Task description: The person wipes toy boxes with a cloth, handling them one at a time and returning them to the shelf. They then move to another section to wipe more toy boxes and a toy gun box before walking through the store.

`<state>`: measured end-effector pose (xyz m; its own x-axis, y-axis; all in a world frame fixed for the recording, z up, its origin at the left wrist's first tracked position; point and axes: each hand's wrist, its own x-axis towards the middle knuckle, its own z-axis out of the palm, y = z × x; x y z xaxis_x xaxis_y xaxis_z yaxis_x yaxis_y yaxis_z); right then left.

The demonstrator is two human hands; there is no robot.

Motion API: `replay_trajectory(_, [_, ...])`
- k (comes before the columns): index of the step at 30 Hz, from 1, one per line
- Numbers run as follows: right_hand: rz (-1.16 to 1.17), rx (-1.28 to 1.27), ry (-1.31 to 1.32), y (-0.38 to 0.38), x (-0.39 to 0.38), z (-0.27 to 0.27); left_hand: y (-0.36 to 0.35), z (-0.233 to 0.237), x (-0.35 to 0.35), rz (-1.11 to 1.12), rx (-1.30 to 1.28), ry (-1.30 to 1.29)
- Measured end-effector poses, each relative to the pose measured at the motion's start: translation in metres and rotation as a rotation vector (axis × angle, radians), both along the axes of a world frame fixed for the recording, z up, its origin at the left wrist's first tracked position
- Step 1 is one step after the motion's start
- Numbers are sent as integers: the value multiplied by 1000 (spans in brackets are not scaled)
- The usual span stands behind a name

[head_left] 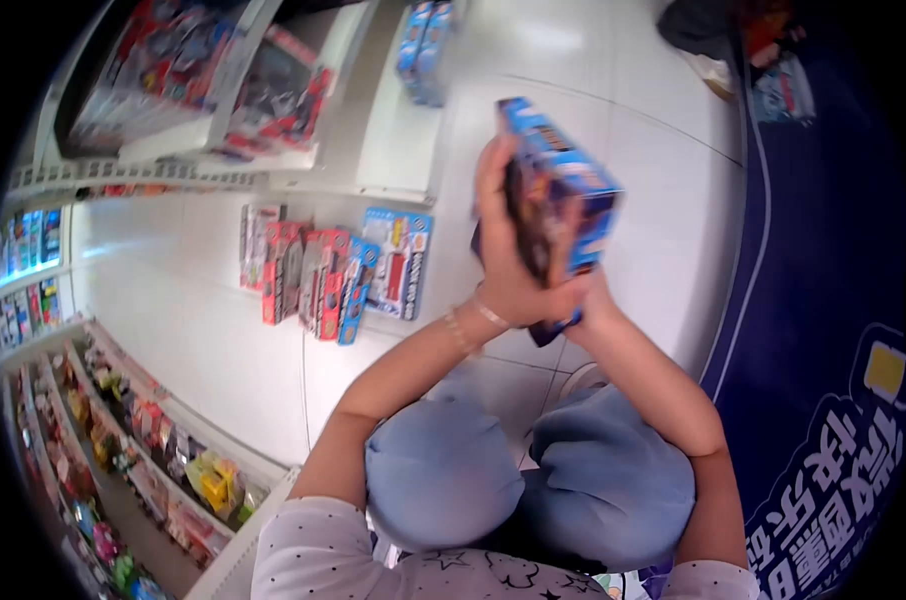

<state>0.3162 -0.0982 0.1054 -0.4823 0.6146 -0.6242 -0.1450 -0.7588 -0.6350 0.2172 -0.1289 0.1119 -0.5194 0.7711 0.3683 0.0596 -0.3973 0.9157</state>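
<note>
A blue toy box with a dark front is held up over the floor, in front of the knees. My left hand is wrapped round its left side and lower end, the fingers reaching up along the edge. Behind the box's lower end is my right hand, mostly hidden, its visible part against the box. The box is tilted and slightly blurred. On the floor to the left stand several red boxes, a narrow blue box and a wider blue and white box.
White shelving with packaged toys rises at the upper left, holding blue boxes. A low display rack fills the lower left. A dark blue panel with lettering runs along the right. Part of a person shows at the upper right.
</note>
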Motion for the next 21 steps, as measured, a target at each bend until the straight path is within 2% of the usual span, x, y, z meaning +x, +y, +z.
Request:
replay_trajectory(2, [-6,-164,137,-3,6,-5,6,-8,-14,69,1,324])
replay_trajectory(3, [-33,-203,112,3,5,29,8,-1,-18,106,12,468])
replay_trajectory(5, [41,-215,54,15,16,23,8,3,-22,182,-52,538])
replay_trajectory(7, [316,-319,120,38,44,-5,6,7,-33,292,-129,683])
replay_trajectory(9, [227,-310,51,41,37,11,2,4,-43,300,-178,796])
replay_trajectory(11, [220,-249,110,53,45,11,-4,5,-40,301,-250,916])
replay_trajectory(13, [140,-107,28,56,45,16,-2,8,-32,362,-318,957])
replay_trajectory(15, [152,10,132,50,46,25,1,12,-27,379,-337,932])
replay_trajectory(17, [49,145,-92,47,37,25,4,16,-22,442,-322,1076])
replay_trajectory(18, [66,230,-111,46,32,23,5,23,-21,471,-310,1145])
replay_trajectory(19, [79,317,-129,46,31,21,4,29,-23,359,-321,1068])
replay_trajectory(21, [65,303,-53,55,40,16,-12,40,-35,129,-336,912])
